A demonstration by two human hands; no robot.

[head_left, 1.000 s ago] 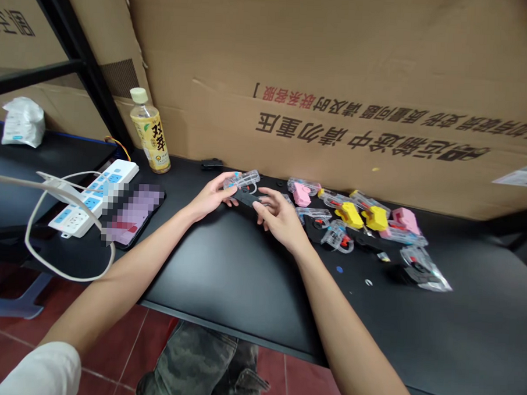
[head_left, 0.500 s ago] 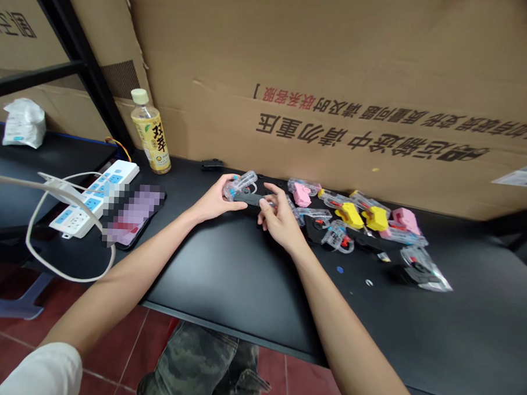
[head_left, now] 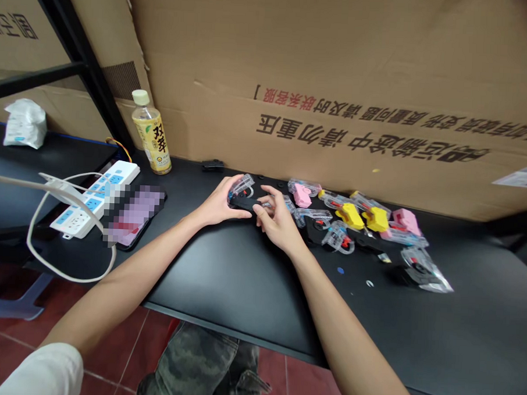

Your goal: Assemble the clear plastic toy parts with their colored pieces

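Note:
My left hand grips a small clear plastic toy gun with a black handle, held just above the black table near its back edge. My right hand meets it from the right, fingertips pinching the black part of the same toy. To the right lies a heap of similar toy guns, clear with pink, yellow, red and black parts, some in clear wrappers.
A tea bottle stands at the back left. A white power strip with a looping cable and a phone lie on the left. A big cardboard box walls the back. Small loose bits lie near the heap.
The toy gun has turned in my hands and dropped a little. My left hand now wraps more around it and my right fingers have closed in on its black part.

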